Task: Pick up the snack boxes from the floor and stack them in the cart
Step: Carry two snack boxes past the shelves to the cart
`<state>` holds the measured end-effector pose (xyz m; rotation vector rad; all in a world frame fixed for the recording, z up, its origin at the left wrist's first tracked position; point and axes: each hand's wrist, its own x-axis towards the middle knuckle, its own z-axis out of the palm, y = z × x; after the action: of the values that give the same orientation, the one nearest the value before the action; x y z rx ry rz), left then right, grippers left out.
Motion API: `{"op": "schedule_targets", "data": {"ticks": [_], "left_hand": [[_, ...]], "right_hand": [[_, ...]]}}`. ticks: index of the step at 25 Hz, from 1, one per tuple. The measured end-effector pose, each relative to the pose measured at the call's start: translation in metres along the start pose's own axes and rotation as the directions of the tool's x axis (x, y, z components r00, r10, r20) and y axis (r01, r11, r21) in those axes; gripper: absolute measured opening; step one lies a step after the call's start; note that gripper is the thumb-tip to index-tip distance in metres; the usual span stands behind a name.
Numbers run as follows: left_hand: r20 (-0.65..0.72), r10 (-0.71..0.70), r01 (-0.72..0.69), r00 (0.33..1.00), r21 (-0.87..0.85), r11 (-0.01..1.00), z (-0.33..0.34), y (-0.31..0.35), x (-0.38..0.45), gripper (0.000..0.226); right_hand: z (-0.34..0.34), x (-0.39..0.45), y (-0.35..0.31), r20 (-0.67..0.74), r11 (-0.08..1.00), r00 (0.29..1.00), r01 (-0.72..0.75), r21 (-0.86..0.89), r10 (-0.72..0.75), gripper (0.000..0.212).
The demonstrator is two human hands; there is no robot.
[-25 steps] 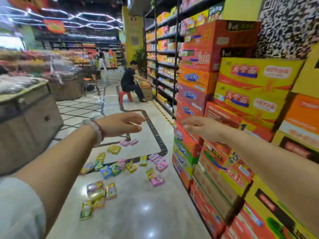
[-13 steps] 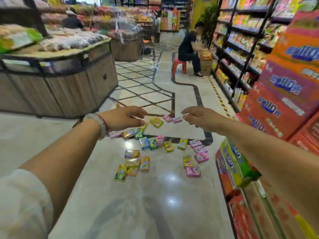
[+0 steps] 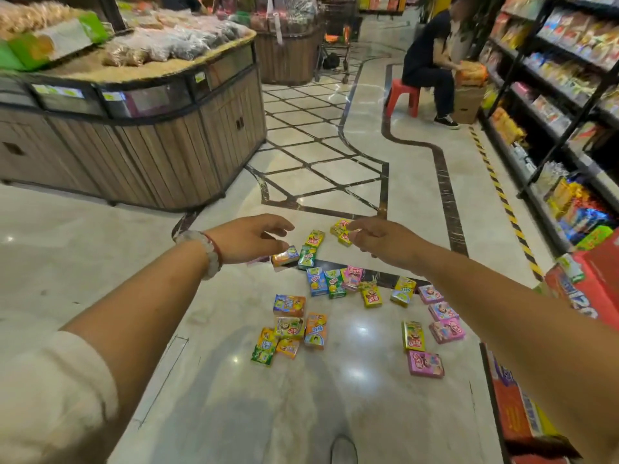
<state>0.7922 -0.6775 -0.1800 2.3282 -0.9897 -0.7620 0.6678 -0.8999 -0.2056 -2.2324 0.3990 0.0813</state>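
At the far left a wooden display stand (image 3: 160, 152) is seen, loaded with bagged goods; it plays no part in the task. Next, the left hand (image 3: 249, 237) is held out over the floor (image 3: 100, 262), with the fingers loosely spread and nothing gripped, probably because a first box is not yet chosen. A bracelet (image 3: 209, 247) is worn on its wrist. Below and between the arms the snack boxes (image 3: 315, 328) are scattered flat on the floor, some touching each other and some apart, so each must be lifted separately or gathered in small groups. The right hand (image 3: 378, 237) is stretched forward in the same way, its fingers relaxed and a little bent, and nothing is held in it; its fingertips seem to be above a yellow box (image 3: 340, 229), but contact cannot be confirmed. Further right, stacked cartons (image 3: 599, 283) and shelves (image 3: 552, 95) are seen, and a seated person (image 3: 432, 61) farther back. A cart near the boxes is not seen, so no box is stacked yet.
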Motion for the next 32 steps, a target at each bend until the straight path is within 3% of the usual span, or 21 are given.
{"op": "schedule_targets", "data": {"ticks": [8, 12, 16, 21, 24, 26, 29, 32], "left_hand": [[-0.025, -0.061, 0.06, 0.998, -0.029, 0.998, 0.021, -0.11, 0.181, 0.044], [0.018, -0.141, 0.142, 0.99, -0.17, 0.975, 0.096, -0.209, 0.264, 0.044], [0.127, -0.151, 0.167, 0.98, -0.122, 0.978, 0.214, -0.337, 0.357, 0.051], [0.169, -0.207, 0.206, 0.964, 0.026, 0.978, 0.361, -0.475, 0.447, 0.054], [0.207, -0.15, 0.143, 0.967, 0.048, 0.989, 0.423, -0.532, 0.476, 0.06], [0.215, -0.132, 0.107, 0.968, 0.123, 0.987, 0.452, -0.558, 0.485, 0.072], [0.166, -0.255, 0.173, 0.953, 0.393, 0.903, 0.471, -0.573, 0.491, 0.096], [0.152, -0.288, 0.17, 0.945, 0.522, 0.836, 0.481, -0.573, 0.494, 0.094]], "right_hand": [[0.048, 0.207, 0.086, 0.143, 0.996, 0.986, -0.084, -0.021, 0.086, 0.039], [0.132, 0.29, 0.175, 0.17, 0.986, 0.971, -0.166, -0.03, 0.168, 0.039], [0.253, 0.358, 0.312, 0.168, 0.966, 0.952, -0.251, -0.06, 0.258, 0.045], [0.391, 0.41, 0.49, 0.14, 0.931, 0.921, -0.359, -0.061, 0.365, 0.051], [0.446, 0.43, 0.565, 0.097, 0.895, 0.89, -0.443, -0.056, 0.446, 0.061], [0.474, 0.436, 0.596, 0.06, 0.865, 0.865, -0.493, -0.09, 0.499, 0.065], [0.502, 0.431, 0.622, 0.013, 0.797, 0.8, -0.598, -0.083, 0.6, 0.071], [0.522, 0.421, 0.629, 0.03, 0.763, 0.763, -0.646, 0.008, 0.646, 0.07]]}}
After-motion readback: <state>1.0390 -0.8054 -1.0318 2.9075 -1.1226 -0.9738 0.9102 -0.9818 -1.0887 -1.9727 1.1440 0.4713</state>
